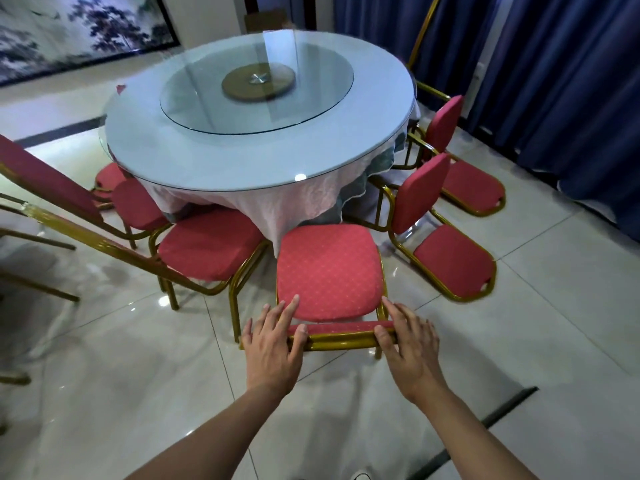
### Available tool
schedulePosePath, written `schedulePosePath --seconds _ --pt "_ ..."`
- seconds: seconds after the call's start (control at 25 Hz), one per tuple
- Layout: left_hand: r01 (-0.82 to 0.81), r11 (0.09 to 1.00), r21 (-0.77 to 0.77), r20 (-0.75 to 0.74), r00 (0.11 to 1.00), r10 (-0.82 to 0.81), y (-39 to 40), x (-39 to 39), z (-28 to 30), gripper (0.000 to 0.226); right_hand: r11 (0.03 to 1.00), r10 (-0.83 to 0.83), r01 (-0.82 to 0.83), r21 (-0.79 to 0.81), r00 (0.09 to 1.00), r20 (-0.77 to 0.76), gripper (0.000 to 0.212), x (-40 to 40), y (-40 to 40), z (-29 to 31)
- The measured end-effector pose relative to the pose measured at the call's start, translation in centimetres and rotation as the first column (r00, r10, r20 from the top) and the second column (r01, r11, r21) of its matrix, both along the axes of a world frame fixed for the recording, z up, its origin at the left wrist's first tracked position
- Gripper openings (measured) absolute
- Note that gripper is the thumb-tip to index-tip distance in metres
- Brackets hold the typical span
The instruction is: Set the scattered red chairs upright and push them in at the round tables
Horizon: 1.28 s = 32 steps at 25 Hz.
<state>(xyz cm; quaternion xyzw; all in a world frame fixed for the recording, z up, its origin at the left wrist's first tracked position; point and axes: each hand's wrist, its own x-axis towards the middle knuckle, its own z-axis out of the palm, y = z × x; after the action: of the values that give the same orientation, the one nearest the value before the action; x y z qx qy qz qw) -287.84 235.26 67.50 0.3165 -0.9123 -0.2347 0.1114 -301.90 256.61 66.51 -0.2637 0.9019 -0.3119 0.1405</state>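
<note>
Both grips, left hand and right hand, spread on chair back; fallen chair alongside.

The cloth hides the legs of the surface. The front of the chair seat goes under the cloth. The chair back is seen only from the top. The tipped chair on the left is cut off by the edge. The painting is blurry and cut off too.
</note>
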Motion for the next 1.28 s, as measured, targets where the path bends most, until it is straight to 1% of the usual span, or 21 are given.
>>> schedulePosePath --seconds 0.12,0.24,0.32,0.52,0.64,0.8,1.0,1.2,1.28 --pt "-0.009 1.0 0.001 0.004 1.0 0.009 -0.8 -1.4 0.5 0.06 1.0 -0.001 0.001 0.0 1.0 0.009 0.066 -1.4 -0.9 0.1" --pt "-0.037 0.999 -0.024 0.005 0.999 0.037 -1.6 -3.2 0.5 0.058 1.0 -0.022 0.022 0.004 1.0 -0.013 0.069 -3.0 -2.1 0.1" --pt "-0.046 0.998 -0.04 0.001 0.999 0.046 -2.0 -4.0 0.6 0.058 0.999 -0.032 0.032 -0.003 0.999 -0.02 0.07 -3.8 -2.8 0.3" --pt "-0.048 0.997 -0.059 0.01 0.999 0.048 -5.1 -7.8 0.8 0.06 1.0 -0.012 0.012 0.003 1.0 0.021 0.071 -7.6 -5.7 1.1" --pt "-0.061 0.996 -0.063 0.025 0.998 0.063 -6.9 -10.5 0.9 0.064 1.0 0.007 -0.007 0.002 1.0 0.024 0.071 -10.5 -7.4 1.4" --pt "-0.103 0.992 -0.073 0.008 0.995 0.104 -7.3 -12.9 0.5 0.064 0.999 0.031 -0.031 -0.009 0.999 0.022 0.072 -13.3 -8.2 0.9" --pt "-0.137 0.987 -0.084 0.002 0.99 0.138 -8.3 -16.7 0.2 0.064 0.997 0.083 -0.083 -0.01 0.996 0.021 0.07 -18.2 -9.8 0.9" --pt "-0.206 0.975 -0.08 -0.007 0.978 0.206 -6.8 -21.4 0.0 0.062 0.991 0.131 -0.132 0.015 0.991 0.04 0.067 -24.0 -9.6 1.6" --pt "-0.224 0.972 -0.066 0.005 0.974 0.225 -6.6 -22.7 -0.1 0.062 0.986 0.158 -0.161 0.048 0.986 0.058 0.064 -25.7 -9.6 2.0"
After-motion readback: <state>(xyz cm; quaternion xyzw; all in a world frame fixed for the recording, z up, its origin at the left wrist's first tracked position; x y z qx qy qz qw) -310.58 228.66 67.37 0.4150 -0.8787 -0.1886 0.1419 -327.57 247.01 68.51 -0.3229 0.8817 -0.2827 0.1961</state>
